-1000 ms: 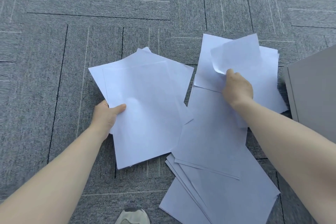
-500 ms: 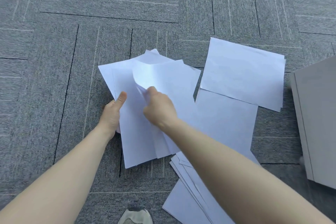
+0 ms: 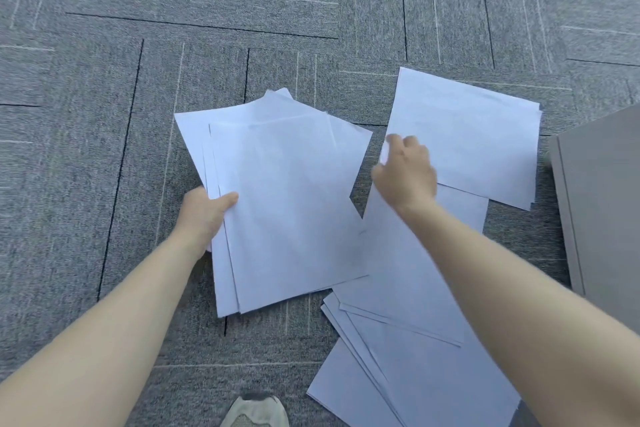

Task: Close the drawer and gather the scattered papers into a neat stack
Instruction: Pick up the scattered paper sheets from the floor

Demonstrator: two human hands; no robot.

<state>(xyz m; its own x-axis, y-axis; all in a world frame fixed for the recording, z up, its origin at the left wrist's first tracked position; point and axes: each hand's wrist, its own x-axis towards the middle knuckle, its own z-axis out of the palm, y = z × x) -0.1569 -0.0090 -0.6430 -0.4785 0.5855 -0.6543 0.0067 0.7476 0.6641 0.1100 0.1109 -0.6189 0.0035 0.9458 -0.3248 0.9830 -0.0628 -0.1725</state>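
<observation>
Gathering loose white sheets off the grey carpet
The left hand (image 3: 204,215) grips the collected stack of white paper (image 3: 287,204), thumb on top to anchor it; the right hand (image 3: 403,170), fingers curled, reaches the scattered white sheets (image 3: 464,135) far right, near the grey cabinet (image 3: 602,204)

The left hand (image 3: 204,215) is gripping the gathered stack (image 3: 287,204) at its left edge, thumb on top. The right hand (image 3: 405,172) is hovering, fingers curled, over the loose sheets (image 3: 464,139) lying on the carpet (image 3: 104,114) beside a grey cabinet (image 3: 602,204).
</observation>
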